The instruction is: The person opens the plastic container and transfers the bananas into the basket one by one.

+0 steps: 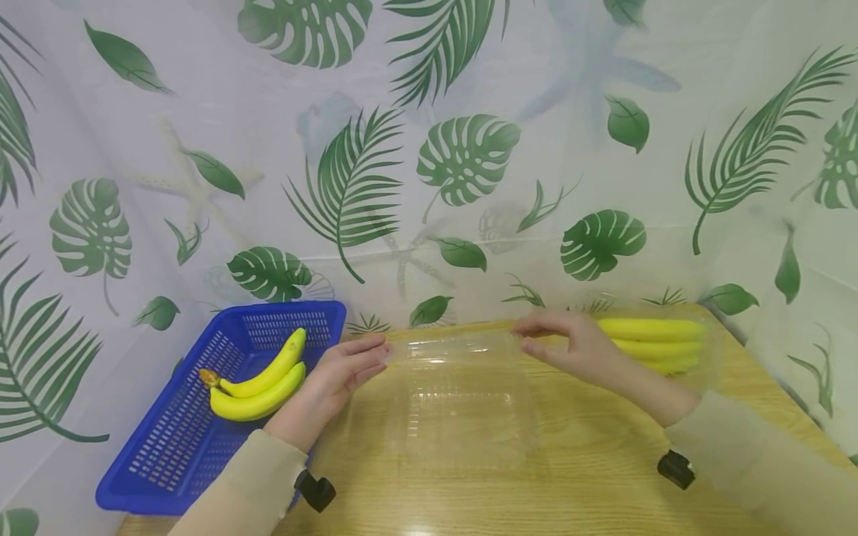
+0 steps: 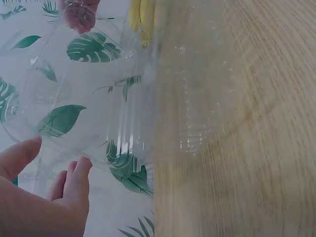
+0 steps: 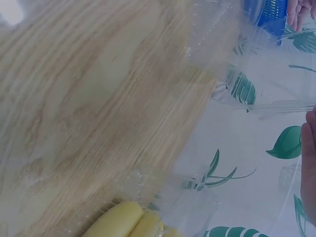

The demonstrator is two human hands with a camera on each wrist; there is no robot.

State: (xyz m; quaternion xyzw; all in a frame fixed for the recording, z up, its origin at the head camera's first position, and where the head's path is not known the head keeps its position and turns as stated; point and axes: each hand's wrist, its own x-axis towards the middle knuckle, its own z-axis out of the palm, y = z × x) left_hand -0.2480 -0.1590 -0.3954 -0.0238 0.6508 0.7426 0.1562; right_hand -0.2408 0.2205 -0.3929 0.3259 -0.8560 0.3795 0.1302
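Note:
A clear plastic clamshell box [image 1: 462, 428] stands on the table in front of me in the head view, its lid [image 1: 452, 347] raised at the far side. My left hand [image 1: 348, 366] is at the lid's left edge. In the left wrist view its thumb and fingers [image 2: 78, 180] are spread apart beside that edge. At the opposite edge, my right hand [image 1: 573, 348] has its fingertips close to the lid, fingers extended and thumb apart. Only a sliver of the right hand [image 3: 309, 168] appears in the right wrist view. No bananas show inside this box.
To the left stands a blue basket [image 1: 137, 500] with yellow bananas [image 1: 258, 406] lying in it. Behind my right hand, another clear box holds several bananas [image 1: 660, 329]. A leaf-patterned sheet [image 1: 469, 156] hangs behind the wooden table [image 1: 590, 476].

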